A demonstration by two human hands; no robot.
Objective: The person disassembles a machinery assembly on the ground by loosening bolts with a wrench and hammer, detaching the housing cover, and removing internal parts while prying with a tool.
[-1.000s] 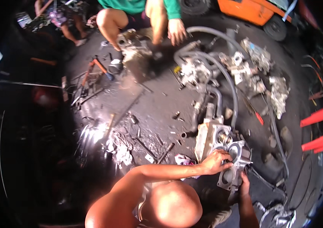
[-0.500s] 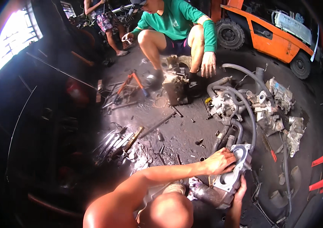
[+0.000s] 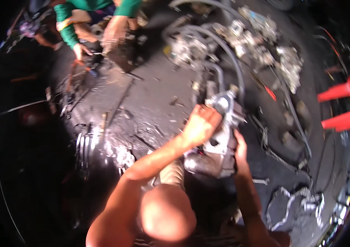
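Co-worker's hands (image 3: 82, 50) are now low at the metal block (image 3: 121, 57); mine remain on the casting.
Far left, those hands were apart from the block half a second ago. Nearer, right of middle, my left hand (image 3: 201, 124) curls over the casting (image 3: 223, 138) by its opening, my right hand (image 3: 241, 147) against its right side; I can't tell how tightly. Handling looks uninterrupted.

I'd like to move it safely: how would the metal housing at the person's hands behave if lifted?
The metal housing looks bulky and cast, so it's probably heavy. Its pale flat face appears solid, so it likely won't flex. The rounded, shiny lower side might let it rock or roll.
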